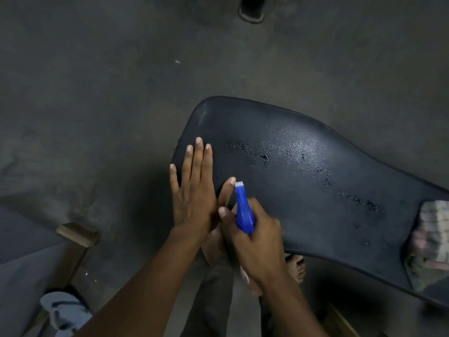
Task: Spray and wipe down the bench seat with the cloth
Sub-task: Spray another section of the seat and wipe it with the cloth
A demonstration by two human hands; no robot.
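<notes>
The black padded bench seat [303, 190] fills the middle and right of the view, with wet droplets in a streak across its top. My left hand [194, 188] lies flat with fingers spread on the seat's left end, holding nothing. My right hand [252, 237] grips a blue spray bottle [244, 210], its white nozzle pointing away over the seat beside my left thumb. A crumpled striped cloth [430, 242] lies on the seat at the far right edge, away from both hands.
Grey concrete floor [121, 93] surrounds the seat. A wooden block [77, 233] stands at lower left, a light shoe [63, 310] below it. My bare feet [295, 266] and trouser legs show under the seat. A dark post base [251, 10] stands at the top.
</notes>
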